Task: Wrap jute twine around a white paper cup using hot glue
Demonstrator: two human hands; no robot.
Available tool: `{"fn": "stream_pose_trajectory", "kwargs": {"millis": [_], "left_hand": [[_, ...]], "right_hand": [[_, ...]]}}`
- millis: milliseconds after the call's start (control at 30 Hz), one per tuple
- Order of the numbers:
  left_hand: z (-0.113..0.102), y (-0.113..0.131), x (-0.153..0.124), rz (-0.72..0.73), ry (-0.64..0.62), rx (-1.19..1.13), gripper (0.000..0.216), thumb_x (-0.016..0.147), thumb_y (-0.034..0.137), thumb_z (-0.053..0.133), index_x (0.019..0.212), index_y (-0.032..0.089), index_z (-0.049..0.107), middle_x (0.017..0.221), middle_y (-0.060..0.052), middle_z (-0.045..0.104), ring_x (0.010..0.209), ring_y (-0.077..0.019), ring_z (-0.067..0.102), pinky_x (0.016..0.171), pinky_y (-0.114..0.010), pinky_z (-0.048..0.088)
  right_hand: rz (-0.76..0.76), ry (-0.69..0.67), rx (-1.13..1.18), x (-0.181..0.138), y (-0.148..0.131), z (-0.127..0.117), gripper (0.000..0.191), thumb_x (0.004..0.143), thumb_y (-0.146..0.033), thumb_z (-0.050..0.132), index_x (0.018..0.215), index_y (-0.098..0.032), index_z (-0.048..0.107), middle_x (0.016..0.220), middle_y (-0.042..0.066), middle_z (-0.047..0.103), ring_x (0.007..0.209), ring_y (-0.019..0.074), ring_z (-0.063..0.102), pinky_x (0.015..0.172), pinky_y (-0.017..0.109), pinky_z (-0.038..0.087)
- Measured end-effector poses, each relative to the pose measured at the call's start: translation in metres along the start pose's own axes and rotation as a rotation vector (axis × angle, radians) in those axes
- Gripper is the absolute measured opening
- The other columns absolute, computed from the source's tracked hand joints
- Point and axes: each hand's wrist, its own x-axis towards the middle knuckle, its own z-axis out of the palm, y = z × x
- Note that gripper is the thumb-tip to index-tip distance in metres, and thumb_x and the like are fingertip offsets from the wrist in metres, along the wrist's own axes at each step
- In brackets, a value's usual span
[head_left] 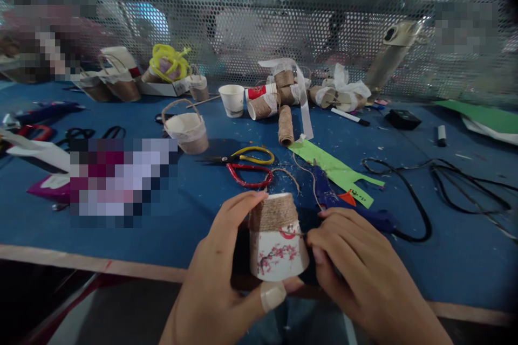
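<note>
My left hand (pixel 226 264) grips a paper cup (pixel 279 259) turned upside down, fingers at its top and the taped thumb under its rim. Brown twine (pixel 279 214) is wound round the upper part of the cup; the lower part shows white with pink blossoms. In my right hand (pixel 343 259), the thumb and fingers are pinched on the twine's strand, pulled taut from the cup's side. Just beyond the right hand lies a blue glue gun (pixel 324 183), partly hidden by it. Scissors (pixel 251 164) with yellow and red handles rest behind the cup.
A twine spool (pixel 285 126) stands by a green paper strip (pixel 332 170). A small basket (pixel 188 132) with a handle sits left of it. Black cable (pixel 421 215) loops across the right side. Several wrapped cups and a perforated metal screen (pixel 259 21) line the back.
</note>
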Motion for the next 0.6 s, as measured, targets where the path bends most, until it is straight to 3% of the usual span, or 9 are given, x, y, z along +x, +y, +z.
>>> {"fn": "stream_pose_trajectory", "kwargs": {"millis": [333, 600], "left_hand": [[-0.0002, 0.0017, -0.0037, 0.0, -0.009, -0.016, 0.081, 0.096, 0.058, 0.085, 0.166, 0.045, 0.047, 0.163, -0.004, 0.062, 0.148, -0.0342, 0.065, 0.124, -0.047, 0.057], [0.0005, 0.0057, -0.0031, -0.025, -0.012, -0.074, 0.079, 0.096, 0.058, 0.085, 0.165, 0.051, 0.049, 0.163, -0.001, 0.061, 0.145, -0.0316, 0.068, 0.114, -0.04, 0.065]], "right_hand": [[0.012, 0.007, -0.013, 0.0002, 0.0002, 0.0001, 0.017, 0.104, -0.008, 0.052, 0.108, -0.021, 0.063, 0.084, 0.0, 0.075, 0.077, 0.018, 0.072, 0.098, 0.041, 0.064], [0.036, 0.015, 0.009, -0.0019, -0.0021, -0.0012, 0.015, 0.106, -0.008, 0.053, 0.107, -0.02, 0.063, 0.084, -0.001, 0.075, 0.078, 0.0155, 0.072, 0.101, 0.039, 0.062]]}}
